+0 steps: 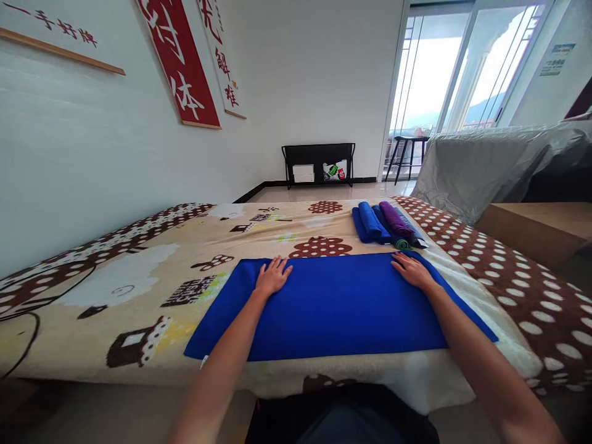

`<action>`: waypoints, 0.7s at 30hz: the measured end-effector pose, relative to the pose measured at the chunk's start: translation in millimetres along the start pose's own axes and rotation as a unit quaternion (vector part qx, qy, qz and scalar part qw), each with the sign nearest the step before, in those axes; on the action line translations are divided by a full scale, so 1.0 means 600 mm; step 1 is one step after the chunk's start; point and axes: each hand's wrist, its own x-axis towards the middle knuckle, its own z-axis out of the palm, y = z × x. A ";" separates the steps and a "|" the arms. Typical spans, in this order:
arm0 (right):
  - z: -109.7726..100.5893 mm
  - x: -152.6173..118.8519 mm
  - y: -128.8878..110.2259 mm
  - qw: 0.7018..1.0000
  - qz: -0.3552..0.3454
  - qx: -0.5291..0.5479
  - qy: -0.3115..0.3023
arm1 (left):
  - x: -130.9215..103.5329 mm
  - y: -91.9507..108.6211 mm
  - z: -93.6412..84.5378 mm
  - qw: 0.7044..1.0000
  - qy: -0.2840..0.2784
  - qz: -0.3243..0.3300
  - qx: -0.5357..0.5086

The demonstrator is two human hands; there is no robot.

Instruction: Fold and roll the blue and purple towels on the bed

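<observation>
A blue towel lies spread flat on the patterned blanket in front of me. My left hand rests on its far left part, palm down with the fingers apart. Near the far right corner, my right hand lies flat on the cloth, its fingers stretched out. Neither hand grips anything. Just beyond my right hand sits a group of rolled towels, among them a blue roll and a purple roll. A small white tag shows at the towel's near left edge.
The cream and brown blanket covers the surface under the towel. A cardboard box and a plastic-covered bulky item stand at the right. Against the far wall is a black rack; a black stool stands by the glass door.
</observation>
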 end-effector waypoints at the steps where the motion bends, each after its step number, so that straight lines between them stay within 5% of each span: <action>1: -0.002 -0.004 0.017 1.000 0.019 -0.003 -0.002 | -0.003 -0.024 -0.005 1.000 0.003 -0.016 0.003; 6: -0.005 -0.016 0.067 0.993 0.116 -0.016 -0.005 | -0.019 -0.127 -0.030 0.994 0.027 -0.104 0.014; 10: -0.003 -0.015 0.073 0.988 0.154 -0.020 -0.001 | -0.031 -0.175 -0.046 0.986 0.056 -0.159 0.018; 16: -0.002 -0.050 0.057 0.980 0.190 -0.041 0.046 | -0.065 -0.164 -0.071 0.979 0.135 -0.153 0.022; 21: 0.020 -0.190 0.067 0.991 0.072 -0.046 0.102 | -0.180 -0.171 -0.059 0.981 0.189 -0.051 0.006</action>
